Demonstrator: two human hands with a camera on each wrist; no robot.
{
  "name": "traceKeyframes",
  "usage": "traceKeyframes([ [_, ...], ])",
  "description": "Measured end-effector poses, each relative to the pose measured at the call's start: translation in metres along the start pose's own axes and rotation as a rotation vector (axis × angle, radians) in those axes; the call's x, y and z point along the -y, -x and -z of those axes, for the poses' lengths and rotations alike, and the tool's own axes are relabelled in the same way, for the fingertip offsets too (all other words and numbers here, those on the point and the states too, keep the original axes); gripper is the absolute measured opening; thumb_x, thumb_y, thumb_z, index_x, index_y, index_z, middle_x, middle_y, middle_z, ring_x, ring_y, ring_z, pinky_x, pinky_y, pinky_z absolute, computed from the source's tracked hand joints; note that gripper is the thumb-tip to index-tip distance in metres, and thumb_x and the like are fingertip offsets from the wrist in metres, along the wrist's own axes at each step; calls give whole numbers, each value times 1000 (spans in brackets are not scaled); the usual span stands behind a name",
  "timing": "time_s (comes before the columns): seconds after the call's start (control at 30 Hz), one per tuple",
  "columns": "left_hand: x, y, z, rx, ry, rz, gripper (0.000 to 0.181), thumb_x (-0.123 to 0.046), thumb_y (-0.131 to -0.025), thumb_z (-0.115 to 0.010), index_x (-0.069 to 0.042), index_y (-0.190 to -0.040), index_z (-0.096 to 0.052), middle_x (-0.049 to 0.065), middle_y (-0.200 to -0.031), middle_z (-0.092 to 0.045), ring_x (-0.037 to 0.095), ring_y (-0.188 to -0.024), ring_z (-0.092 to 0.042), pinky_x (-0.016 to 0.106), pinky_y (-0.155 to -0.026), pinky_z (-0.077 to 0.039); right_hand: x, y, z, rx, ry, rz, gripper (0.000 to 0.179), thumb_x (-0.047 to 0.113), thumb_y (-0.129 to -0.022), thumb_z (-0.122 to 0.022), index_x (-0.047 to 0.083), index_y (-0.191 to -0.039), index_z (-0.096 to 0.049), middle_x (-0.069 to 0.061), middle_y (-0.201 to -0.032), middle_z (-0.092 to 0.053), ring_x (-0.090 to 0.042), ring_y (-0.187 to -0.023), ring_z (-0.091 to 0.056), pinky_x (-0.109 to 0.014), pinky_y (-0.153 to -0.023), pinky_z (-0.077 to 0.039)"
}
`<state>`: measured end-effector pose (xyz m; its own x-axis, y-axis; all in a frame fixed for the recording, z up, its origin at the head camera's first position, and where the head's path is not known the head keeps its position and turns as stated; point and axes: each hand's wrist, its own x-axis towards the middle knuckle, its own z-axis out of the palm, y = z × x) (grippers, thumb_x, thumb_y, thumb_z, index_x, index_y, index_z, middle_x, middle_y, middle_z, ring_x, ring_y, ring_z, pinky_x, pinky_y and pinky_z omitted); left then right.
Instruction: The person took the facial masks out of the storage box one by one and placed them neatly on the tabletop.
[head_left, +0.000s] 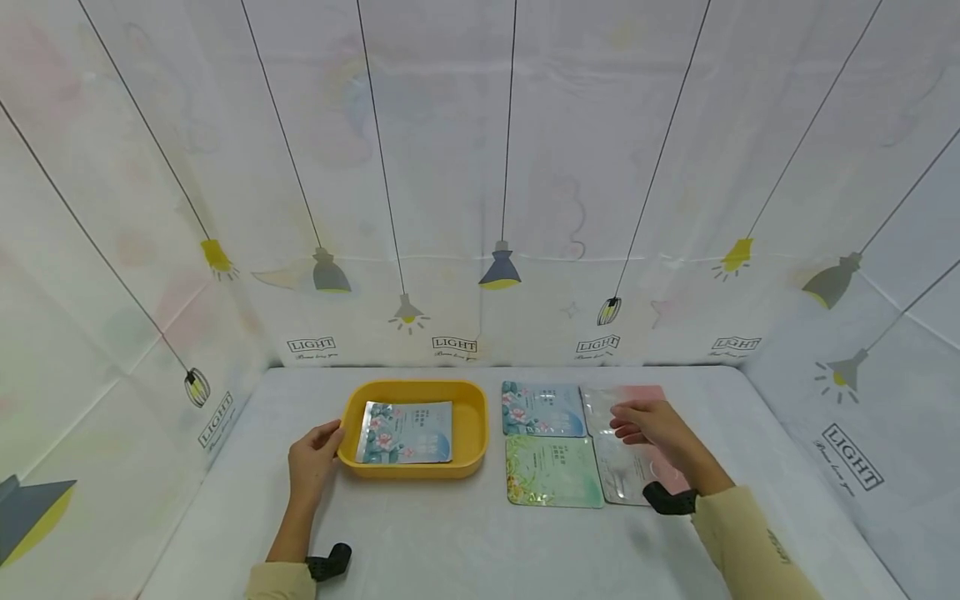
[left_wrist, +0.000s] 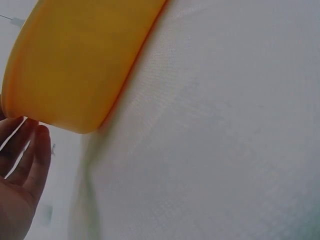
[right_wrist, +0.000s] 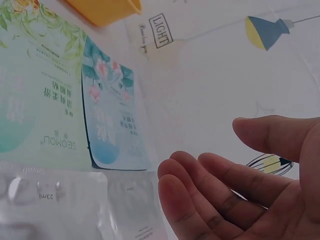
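My left hand (head_left: 313, 467) holds the left rim of a yellow tray (head_left: 412, 472), with several fingertips against its outer wall in the left wrist view. Inside the tray lies a blue, flower-printed face mask packet (head_left: 412, 433). Over the packets at the right hovers my right hand (head_left: 656, 425), fingers loosely bent and thumb apart, with nothing between them in the right wrist view. Below and beside it are silver-and-pink packets (head_left: 622, 471), partly hidden by the hand. Left of these lie another blue packet (head_left: 543, 408) and, nearer, a green packet (head_left: 555, 473).
A white cloth covers the table (head_left: 465, 542). Behind it and along both sides hang white curtains (head_left: 450, 167) printed with lamps and the word LIGHT. Each wrist wears a small black camera, such as the left wrist camera (head_left: 330, 562).
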<state>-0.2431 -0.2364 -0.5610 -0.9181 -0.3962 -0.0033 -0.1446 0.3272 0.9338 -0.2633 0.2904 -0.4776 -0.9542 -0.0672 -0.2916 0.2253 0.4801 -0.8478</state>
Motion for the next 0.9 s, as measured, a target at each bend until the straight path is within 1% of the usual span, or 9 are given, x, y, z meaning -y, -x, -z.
traceKeyframes([
  [0.13, 0, 1, 0, 1, 11, 2, 36, -27, -97, -60, -5, -125, -64, 16, -124, -66, 3, -89, -61, 7, -71, -50, 7, -4, -5, 10, -10, 35, 51, 34, -99, -56, -8, -127, -56, -20, -110, -68, -29, -95, -66, -37, -85, -58],
  [0.27, 1, 1, -1, -8, 14, 1, 36, -27, -97, -61, -5, -125, -64, 16, -124, -66, 5, -91, -61, 6, -72, -50, 15, -6, -11, -4, -5, 69, 47, 31, -98, -57, -8, -125, -58, -24, -111, -68, -24, -89, -67, -40, -85, -58],
  [0.4, 0, 2, -3, -22, 16, -3, 35, -27, -97, -60, -5, -124, -64, 16, -124, -66, 4, -91, -60, 5, -71, -49, 23, -7, -19, -4, -4, 86, 45, 28, -99, -57, -7, -127, -58, -26, -115, -66, -28, -92, -68, -41, -88, -58],
  [0.5, 0, 1, -3, -29, 19, -7, 36, -27, -97, -60, -4, -124, -64, 17, -124, -66, -1, -87, -58, 5, -71, -48, 29, -9, -24, 15, -16, 85, 46, 29, -99, -55, -7, -128, -56, -25, -116, -65, -34, -99, -66, -42, -91, -56],
  [0.57, 0, 1, -3, -32, 24, -8, 37, -28, -97, -61, -4, -124, -64, 17, -123, -66, -5, -84, -57, 5, -71, -48, 35, -11, -28, 19, -28, 71, 47, 30, -99, -56, -6, -129, -56, -23, -116, -65, -34, -99, -65, -41, -92, -56],
  [0.63, 0, 1, -3, -34, 27, -10, 37, -29, -97, -61, -4, -124, -64, 17, -123, -66, -7, -83, -56, 5, -71, -48, 41, -12, -31, 27, -27, 65, 47, 32, -98, -57, -4, -129, -56, -21, -117, -65, -31, -97, -66, -41, -93, -56],
  [0.77, 0, 2, -4, -36, 30, -1, 35, -28, -96, -61, -5, -123, -65, 15, -123, -66, -4, -85, -57, 5, -71, -49, 51, -17, -37, 48, -30, 66, 49, 34, -97, -58, -3, -130, -56, -21, -119, -65, -24, -93, -66, -41, -94, -55],
  [0.9, -2, 2, -5, -28, 25, 9, 34, -26, -97, -60, -5, -122, -65, 16, -123, -66, 1, -87, -58, 6, -71, -49, 59, -24, -43, 69, -43, 82, 49, 33, -98, -57, -4, -130, -55, -23, -119, -65, -25, -95, -66, -39, -92, -56],
])
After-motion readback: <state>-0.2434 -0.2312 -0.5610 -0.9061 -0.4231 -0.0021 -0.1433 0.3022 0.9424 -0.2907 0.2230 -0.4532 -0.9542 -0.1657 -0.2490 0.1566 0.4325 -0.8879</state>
